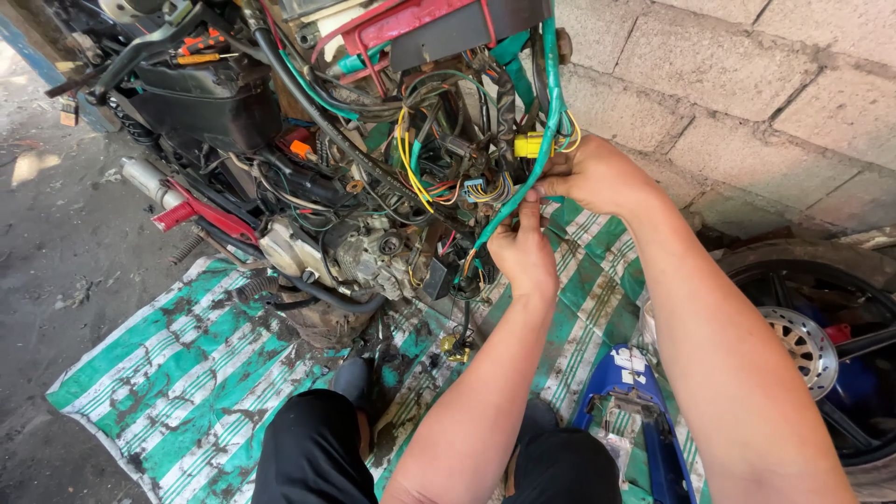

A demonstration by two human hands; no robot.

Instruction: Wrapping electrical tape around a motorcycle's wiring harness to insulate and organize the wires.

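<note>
Both hands work on a stripped motorcycle's wiring. The left hand [525, 254] pinches a green-wrapped wire bundle [523, 191] running toward one o'clock; the right hand [597, 175], at its upper end, grips beside a yellow plug [528, 145].

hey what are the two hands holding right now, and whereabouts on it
Both grip the green-wrapped wire harness: the left hand low on its taped run, the right hand higher, by the yellow connector.
</note>
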